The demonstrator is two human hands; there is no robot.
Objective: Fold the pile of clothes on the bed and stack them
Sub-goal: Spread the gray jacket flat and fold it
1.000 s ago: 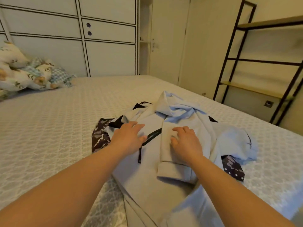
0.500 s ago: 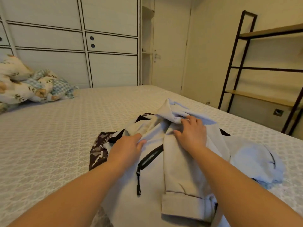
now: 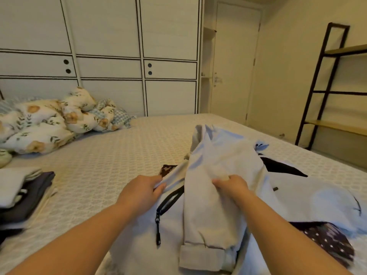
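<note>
Both hands pinching pale grey zip-front fabric jacket (image 3: 210, 195), left hand (image 3: 142, 192) at collar, right hand (image 3: 231, 186) at folded sleeve; best drawn taut, folded square.

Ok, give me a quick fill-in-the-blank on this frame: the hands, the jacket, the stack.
1. Both hands grip the pale grey ____.
2. The right hand pinches its folded-over ____.
3. The left hand holds fabric beside the black ____.
4. The folded stack lies to the person's ____.

Missing: jacket; sleeve; zipper; left
</note>
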